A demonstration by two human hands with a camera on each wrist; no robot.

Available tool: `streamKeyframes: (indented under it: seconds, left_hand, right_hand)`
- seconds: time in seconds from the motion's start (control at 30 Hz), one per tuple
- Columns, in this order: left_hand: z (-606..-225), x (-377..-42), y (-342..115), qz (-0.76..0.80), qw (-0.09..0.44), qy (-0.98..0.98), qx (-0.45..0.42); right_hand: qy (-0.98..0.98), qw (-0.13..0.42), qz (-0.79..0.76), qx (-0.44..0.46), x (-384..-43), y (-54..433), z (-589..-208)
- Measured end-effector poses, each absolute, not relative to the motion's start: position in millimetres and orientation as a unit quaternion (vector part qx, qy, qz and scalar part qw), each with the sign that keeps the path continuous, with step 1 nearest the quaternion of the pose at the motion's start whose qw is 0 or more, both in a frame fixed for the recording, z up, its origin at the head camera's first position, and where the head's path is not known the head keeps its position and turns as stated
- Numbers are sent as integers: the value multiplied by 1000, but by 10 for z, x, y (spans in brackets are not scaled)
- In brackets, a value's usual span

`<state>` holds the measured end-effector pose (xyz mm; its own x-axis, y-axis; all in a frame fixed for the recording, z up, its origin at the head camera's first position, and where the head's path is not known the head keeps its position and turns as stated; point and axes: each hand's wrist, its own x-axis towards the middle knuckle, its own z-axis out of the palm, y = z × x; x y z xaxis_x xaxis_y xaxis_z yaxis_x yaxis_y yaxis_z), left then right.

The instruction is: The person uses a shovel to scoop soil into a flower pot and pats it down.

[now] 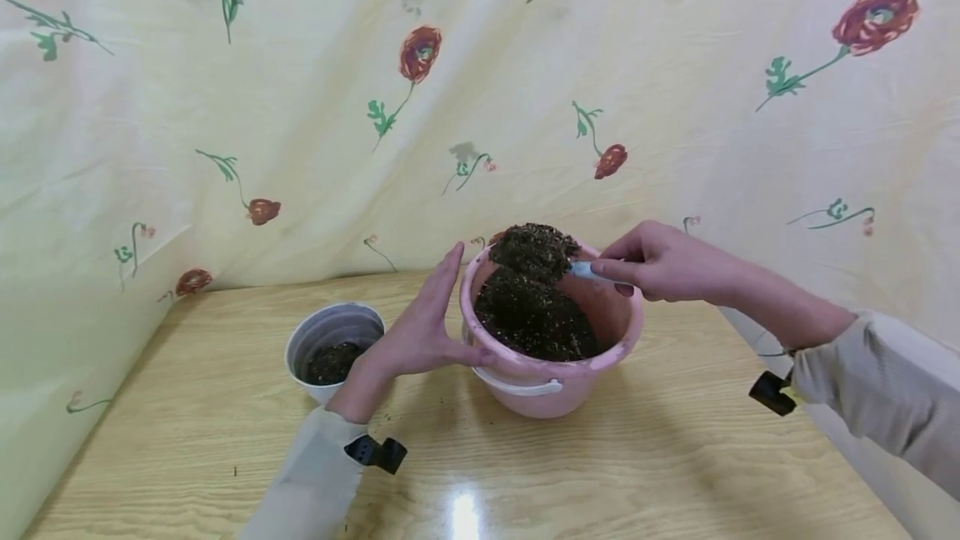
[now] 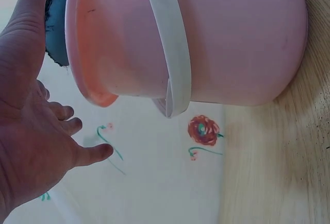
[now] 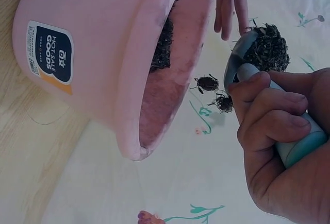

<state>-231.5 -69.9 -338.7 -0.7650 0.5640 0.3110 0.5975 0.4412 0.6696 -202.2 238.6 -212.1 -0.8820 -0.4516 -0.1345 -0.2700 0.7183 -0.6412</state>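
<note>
A pink bucket (image 1: 626, 332) with dark soil (image 1: 558, 332) in it stands on the table. My right hand (image 1: 663, 265) grips the pale blue handle of a small garden trowel (image 3: 301, 147), its blade heaped with soil over the bucket's opening. In the right wrist view two small clumps of soil (image 3: 208, 83) show in mid-air below the blade. My left hand (image 1: 420, 327) is held at the bucket's left side, fingers straight and spread, thumb overlapping the rim in the head view. The bucket's white carrying handle (image 2: 172, 44) hangs down its side.
To the left stands a white pot (image 1: 300, 340) with a little soil at its bottom, partly behind my left forearm. A flower-printed cloth (image 1: 315, 107) hangs behind the wooden table (image 1: 187, 440). Crumbs of soil lie on the tabletop.
</note>
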Motion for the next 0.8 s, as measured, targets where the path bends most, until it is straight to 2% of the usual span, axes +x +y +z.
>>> streamKeyframes:
  seconds: [0.8]
  left_hand:
    - [-3447, -2284, -843, -406, 12, -858, -314]
  right_hand:
    - [919, 122, -296, -232, -2058, 2193, -2170]
